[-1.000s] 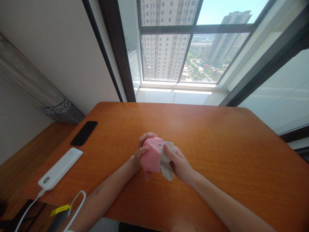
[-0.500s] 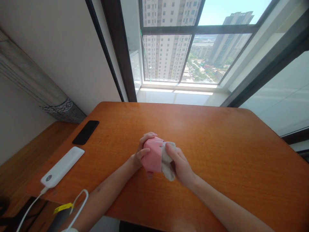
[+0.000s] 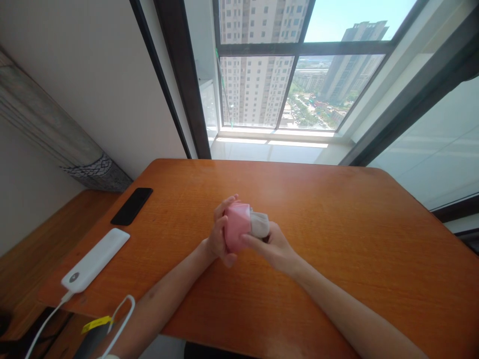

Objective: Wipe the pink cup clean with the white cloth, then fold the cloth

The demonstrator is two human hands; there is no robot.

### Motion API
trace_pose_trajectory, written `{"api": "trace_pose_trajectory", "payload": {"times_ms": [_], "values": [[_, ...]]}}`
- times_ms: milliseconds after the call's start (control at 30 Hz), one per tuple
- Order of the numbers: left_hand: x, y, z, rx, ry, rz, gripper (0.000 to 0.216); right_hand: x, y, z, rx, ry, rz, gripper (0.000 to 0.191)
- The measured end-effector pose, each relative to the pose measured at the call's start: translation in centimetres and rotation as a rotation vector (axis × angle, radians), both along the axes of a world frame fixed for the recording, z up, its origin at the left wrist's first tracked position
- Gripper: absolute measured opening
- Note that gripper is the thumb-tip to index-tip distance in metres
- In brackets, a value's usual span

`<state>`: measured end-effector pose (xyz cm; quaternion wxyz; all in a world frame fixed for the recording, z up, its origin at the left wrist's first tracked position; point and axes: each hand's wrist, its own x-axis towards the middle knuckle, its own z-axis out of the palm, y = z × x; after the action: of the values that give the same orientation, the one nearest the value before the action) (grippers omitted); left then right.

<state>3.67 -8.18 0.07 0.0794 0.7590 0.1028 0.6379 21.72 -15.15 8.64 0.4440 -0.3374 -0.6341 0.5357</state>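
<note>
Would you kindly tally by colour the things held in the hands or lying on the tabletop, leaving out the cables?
Pink: 1 (cover)
Grey: 1 (cloth)
Black: 1 (phone)
White: 1 (power bank)
Total: 4

A reddish-brown wooden surface (image 3: 337, 239) with rounded far corners filled the middle and lower right of the frame, its grain faintly glossy. Plain pale wall (image 3: 90, 65) covered the upper left, and a grey curtain (image 3: 48, 109) with a dark patterned band slanted down the left edge. At top centre, a dark-barred window (image 3: 262, 49) looked out on a tall pale building (image 3: 254, 89), a second tower (image 3: 339, 75), greenery (image 3: 307, 104) and blue sky (image 3: 348, 20). Bright strips of daylight (image 3: 299, 145) lay beneath the panes.
</note>
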Motion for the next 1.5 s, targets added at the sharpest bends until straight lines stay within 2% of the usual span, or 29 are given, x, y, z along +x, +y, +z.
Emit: {"api": "trace_pose_trajectory", "payload": {"times_ms": [67,100,167,300,433,533,633,733,900,933,1000,1100,1233,1333,1400,1467,1500], "values": [[-0.3,0.0,0.6,0.131,0.075,0.01,0.089,0.0,0.1,0.1,-0.359,0.243,-0.036,0.042],[-0.4,0.0,0.8,0.164,0.111,0.023,0.084,0.0,0.1,0.2,-0.468,0.336,-0.045,0.045],[-0.4,-0.2,1.2,0.154,0.11,0.047,0.078,0.0,0.1,0.3,-0.563,0.44,-0.018,0.048],[-0.2,-0.9,1.5,0.044,-0.01,0.051,0.079,0.4,0.3,0.5,-0.554,0.451,0.143,0.049],[-0.1,-1.2,1.6,-0.021,-0.051,0.005,0.081,1.2,1.1,0.6,-0.52,0.356,0.267,0.054],[0.1,-1.3,1.4,-0.034,-0.099,-0.027,0.081,1.8,1.6,0.6,-0.435,0.242,0.324,0.049],[0.3,-1.3,1.2,-0.052,-0.116,-0.05,0.079,2.0,1.5,0.8,-0.263,0.089,0.332,0.033],[0.4,-1.2,1.1,-0.073,-0.128,-0.055,0.08,1.6,1.2,0.5,0.062,-0.114,0.263,0.014],[0.2,-1.5,1.1,-0.117,-0.127,-0.111,0.08,0.9,1.4,-1.2,0.901,-0.422,0.122,0.026],[0.1,-1.6,1.2,-0.129,-0.1,-0.114,0.079,0.8,1.5,-1.5,1.018,-0.45,0.102,0.025],[0.0,-1.8,1.3,-0.122,-0.074,-0.1,0.079,0.7,1.4,-1.6,1.093,-0.475,0.061,0.021],[-0.1,-1.9,1.6,-0.115,-0.077,-0.067,0.08,0.5,0.8,-1.0,0.924,-0.46,0.06,0.021],[0.0,-1.4,1.7,-0.103,-0.085,-0.042,0.079,0.3,0.1,0.0,0.548,-0.29,0.11,0.017],[0.0,-1.0,1.4,0.003,-0.064,-0.008,0.084,0.2,0.1,0.2,0.037,-0.025,0.121,0.018],[-0.1,-0.9,1.1,0.062,-0.04,-0.008,0.084,0.2,0.4,0.2,-0.335,0.199,0.098,0.01],[-0.3,-0.8,0.7,0.025,-0.017,-0.011,0.078,0.1,0.6,0.3,-0.621,0.379,0.092,0.015],[-0.4,-0.8,0.5,-0.02,-0.011,-0.002,0.075,0.1,0.7,0.4,-0.716,0.435,0.098,0.019]]}}
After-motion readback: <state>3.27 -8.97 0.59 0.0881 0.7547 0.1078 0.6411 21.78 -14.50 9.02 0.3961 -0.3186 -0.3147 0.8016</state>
